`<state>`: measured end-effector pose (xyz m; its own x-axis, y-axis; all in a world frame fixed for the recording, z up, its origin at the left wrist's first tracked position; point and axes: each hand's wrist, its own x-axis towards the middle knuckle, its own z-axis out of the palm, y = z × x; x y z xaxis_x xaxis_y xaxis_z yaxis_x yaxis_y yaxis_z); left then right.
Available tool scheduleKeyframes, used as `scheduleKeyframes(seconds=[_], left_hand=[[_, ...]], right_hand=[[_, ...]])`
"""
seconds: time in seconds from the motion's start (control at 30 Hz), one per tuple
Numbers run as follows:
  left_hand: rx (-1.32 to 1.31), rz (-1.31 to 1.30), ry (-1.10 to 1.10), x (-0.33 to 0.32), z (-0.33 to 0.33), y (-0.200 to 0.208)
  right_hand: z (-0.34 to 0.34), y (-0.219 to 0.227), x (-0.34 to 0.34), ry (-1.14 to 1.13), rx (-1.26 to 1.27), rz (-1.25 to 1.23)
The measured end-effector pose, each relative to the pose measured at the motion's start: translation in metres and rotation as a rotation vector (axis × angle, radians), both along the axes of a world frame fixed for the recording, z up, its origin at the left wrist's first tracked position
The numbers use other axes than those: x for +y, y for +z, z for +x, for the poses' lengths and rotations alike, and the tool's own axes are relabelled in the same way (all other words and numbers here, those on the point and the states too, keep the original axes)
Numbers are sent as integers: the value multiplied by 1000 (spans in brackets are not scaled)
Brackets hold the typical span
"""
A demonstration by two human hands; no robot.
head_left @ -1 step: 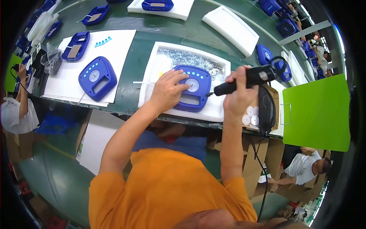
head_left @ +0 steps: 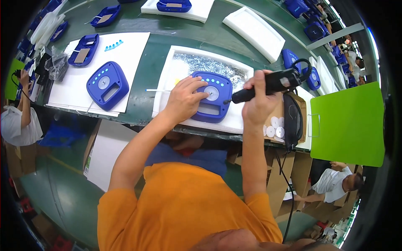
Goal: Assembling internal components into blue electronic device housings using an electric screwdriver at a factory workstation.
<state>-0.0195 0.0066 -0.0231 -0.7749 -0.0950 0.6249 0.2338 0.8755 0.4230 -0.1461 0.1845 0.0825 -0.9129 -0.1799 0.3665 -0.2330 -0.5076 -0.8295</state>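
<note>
closest in, at the near edge of the counter [head_left: 144, 79], a white foam tray [head_left: 166, 75] carries a blue case [head_left: 225, 90] with a white disc in its middle and a rectangular opening toward the near edge. the left hand [head_left: 184, 98] lies over the case's left part, fingers extended and slightly apart, hiding that side. the right hand [head_left: 260, 100] is wrapped around a black power driver [head_left: 272, 83], its tip at the case's right side; whether they touch is unclear. hand and driver block part of the tray's right edge. a thin white lead [head_left: 158, 90] crosses the tray's left rim.

right of the tray, along the near edge, a cardboard box holds white discs [head_left: 274, 122]; a black pouch-like thing [head_left: 293, 119] covers much of the box. beyond it, a bright green panel [head_left: 347, 125] juts past the counter's near edge.

to the left, white sheets [head_left: 60, 94] carry a second blue case [head_left: 108, 85] and, farther off, a turquoise strip [head_left: 113, 45] and an open blue shell [head_left: 85, 51], with a crumpled clear bag [head_left: 57, 65] beside them.

small shiny metal pieces [head_left: 201, 60] fill the tray's far end. past that, toward the counter's far edge, are an empty foam tray [head_left: 255, 33] and another blue shell [head_left: 173, 5] on foam.
</note>
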Motion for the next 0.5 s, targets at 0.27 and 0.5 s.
scheduleKeyframes(seconds=[0.27,0.5], left_hand=[[13,30,3,2,-2,-1],[12,7,7,0,-2,-2]], right_hand=[[13,-11,-46,34,144,138],[9,-23,-48,91,155,217]])
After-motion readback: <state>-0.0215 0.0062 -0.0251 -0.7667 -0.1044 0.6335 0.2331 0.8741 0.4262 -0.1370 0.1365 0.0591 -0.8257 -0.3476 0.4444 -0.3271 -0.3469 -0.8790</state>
